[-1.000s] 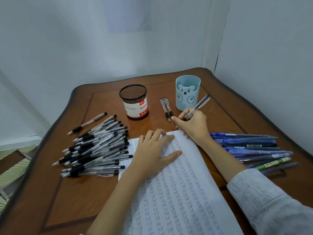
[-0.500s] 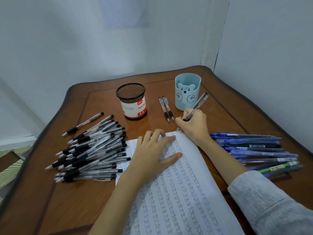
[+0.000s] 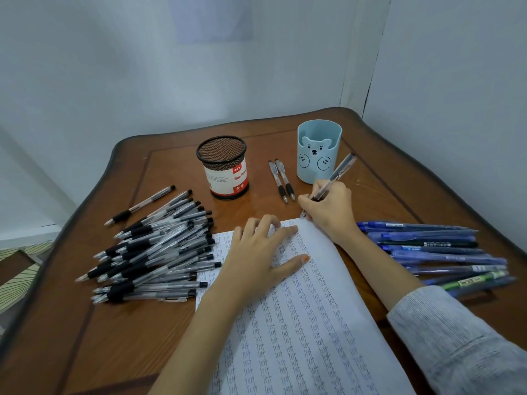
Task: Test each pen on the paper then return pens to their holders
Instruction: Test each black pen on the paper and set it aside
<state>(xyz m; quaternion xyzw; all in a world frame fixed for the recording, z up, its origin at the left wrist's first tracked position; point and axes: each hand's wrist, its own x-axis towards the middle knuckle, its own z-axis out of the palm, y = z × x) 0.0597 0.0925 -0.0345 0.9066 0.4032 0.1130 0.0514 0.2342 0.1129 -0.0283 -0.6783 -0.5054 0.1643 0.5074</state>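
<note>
Wooden table (image 3: 128, 323) in pale corner (left grip (image 3: 256, 260) flat on paper (image 3: 313, 323), right grip (image 3: 330, 212) around pen (image 3: 339, 171))

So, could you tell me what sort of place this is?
Likely a home or small office nook: a wooden table in a corner of bare pale walls, carrying a mesh pen holder and a blue bear holder.

The paper (image 3: 299, 323) runs off the bottom edge, and the left hand (image 3: 256, 260), lying flat on it, covers some of its written rows. The right hand (image 3: 330, 212) hides the grip of the pen (image 3: 339, 172) under its fingers (image 3: 310, 202). Whether the tip touches the paper cannot be told. The sleeve (image 3: 456, 343) is cut off at the right edge. The front wall of the blue holder (image 3: 319, 166) hides its bottom.
</note>
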